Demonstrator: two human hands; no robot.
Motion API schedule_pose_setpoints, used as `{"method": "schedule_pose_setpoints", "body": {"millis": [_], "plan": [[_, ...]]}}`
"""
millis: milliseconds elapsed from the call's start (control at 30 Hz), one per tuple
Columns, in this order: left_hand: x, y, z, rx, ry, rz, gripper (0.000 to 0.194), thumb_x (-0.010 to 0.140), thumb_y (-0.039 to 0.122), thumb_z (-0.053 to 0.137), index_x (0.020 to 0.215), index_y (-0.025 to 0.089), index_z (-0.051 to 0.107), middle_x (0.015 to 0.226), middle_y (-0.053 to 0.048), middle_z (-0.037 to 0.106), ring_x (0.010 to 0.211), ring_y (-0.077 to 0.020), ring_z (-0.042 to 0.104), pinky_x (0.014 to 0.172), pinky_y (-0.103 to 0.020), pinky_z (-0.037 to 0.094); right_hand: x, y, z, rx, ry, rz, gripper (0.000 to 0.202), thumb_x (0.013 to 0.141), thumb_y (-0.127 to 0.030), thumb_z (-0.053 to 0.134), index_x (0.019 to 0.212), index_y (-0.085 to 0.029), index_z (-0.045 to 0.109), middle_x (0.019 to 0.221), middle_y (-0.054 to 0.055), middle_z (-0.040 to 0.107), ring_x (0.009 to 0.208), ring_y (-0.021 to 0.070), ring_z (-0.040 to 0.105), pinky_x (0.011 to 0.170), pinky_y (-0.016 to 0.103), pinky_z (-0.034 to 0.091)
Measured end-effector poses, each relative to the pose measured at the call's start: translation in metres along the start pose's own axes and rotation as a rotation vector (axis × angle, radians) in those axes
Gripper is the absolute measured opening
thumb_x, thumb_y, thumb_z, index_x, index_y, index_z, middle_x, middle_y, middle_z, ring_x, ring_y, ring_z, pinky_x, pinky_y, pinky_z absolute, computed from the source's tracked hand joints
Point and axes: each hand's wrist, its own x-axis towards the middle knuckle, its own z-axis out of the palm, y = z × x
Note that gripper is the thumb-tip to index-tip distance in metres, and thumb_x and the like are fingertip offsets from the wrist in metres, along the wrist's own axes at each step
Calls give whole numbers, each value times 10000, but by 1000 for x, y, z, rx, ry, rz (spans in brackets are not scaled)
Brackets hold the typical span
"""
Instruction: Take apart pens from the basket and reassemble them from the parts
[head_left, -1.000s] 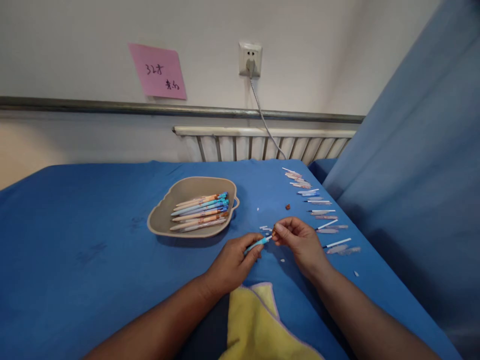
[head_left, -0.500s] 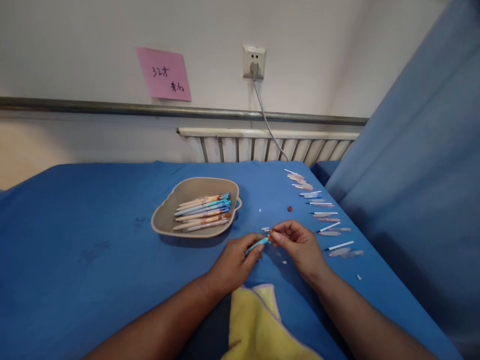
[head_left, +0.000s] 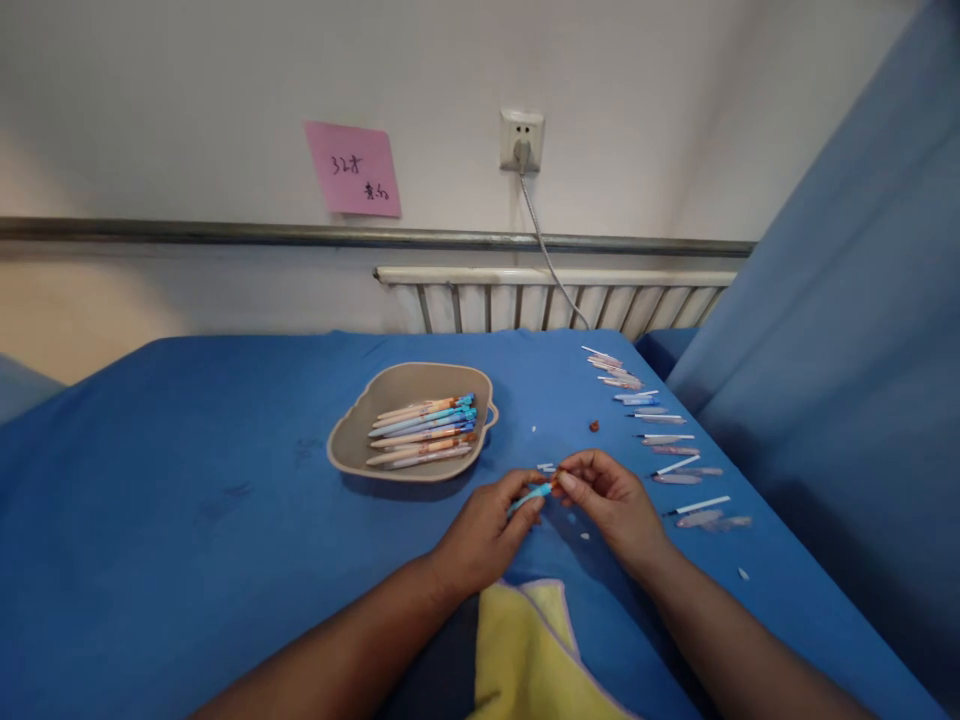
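Light-blue plastic is showing in the left hand (head_left: pixel 480 535), which is pinching a pen barrel (head_left: pixel 531 498) over the blue cloth (head_left: pixel 187 590). The right hand (head_left: pixel 611 510) is pinching a small brown piece (head_left: pixel 556 484) at the barrel's two o'clock end; its grip is partly hiding the join, leaving it unclear whether the two are fastened.

Clocking from the barrel, a beige tray (head_left: pixel 349 440) is resting at ten o'clock, and several pens (head_left: pixel 424 432) are lying side by side inside it. A few short white pieces (head_left: pixel 546 467) are lying near the hands at about one o'clock. Farther off, between one and two, a loose brown bit (head_left: pixel 594 426) is lying by itself. White refills (head_left: pixel 703 505) and pale pen parts (head_left: pixel 699 519) are lying in small groups, curving from one o'clock round to three. A yellow towel (head_left: pixel 525 655) is spreading out at six o'clock.
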Motion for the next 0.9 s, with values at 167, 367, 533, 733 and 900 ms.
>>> {"method": "schedule_pose_setpoints", "body": {"millis": [167, 367, 533, 733, 900], "plan": [[-3, -1, 1, -36, 12, -23, 240, 911, 323, 428, 1041, 171, 562, 882, -43, 665, 792, -157, 608, 698, -256, 454, -3, 3, 1, -24, -40, -1, 283, 717, -410, 707, 861, -190, 605, 737, 4, 649, 674, 136, 614, 610, 245, 461], [-6, 4, -1, -169, 14, -67, 230, 912, 353, 422, 1003, 169, 524, 761, -12, 632, 588, -108, 564, 573, -225, 445, -3, 3, -5, -41, -78, -5, 327, 810, -486, 579, 930, -184, 614, 854, 51, 665, 742, 163, 623, 646, 276, 476], [3, 20, -45, -152, 120, -65, 208, 897, 361, 447, 965, 175, 509, 789, -34, 655, 645, -123, 590, 618, -238, 467, 1, 7, -8, -44, -28, 27, 381, 807, -533, 555, 891, -167, 620, 839, 69, 671, 694, 163, 616, 602, 272, 463], [28, 20, -123, 424, 70, -89, 282, 858, 418, 461, 878, 180, 611, 794, -33, 676, 704, -170, 606, 625, -247, 431, 8, 7, -15, -8, 17, 54, 393, 779, -540, 587, 864, -158, 631, 794, 66, 669, 649, 150, 604, 575, 262, 453], [37, -6, -134, 620, -101, -133, 360, 847, 482, 431, 921, 197, 638, 816, -34, 685, 699, -179, 603, 598, -238, 391, 20, 0, -33, 72, 162, 41, 372, 750, -523, 632, 846, -163, 639, 789, 56, 664, 623, 132, 590, 569, 248, 449]]}}
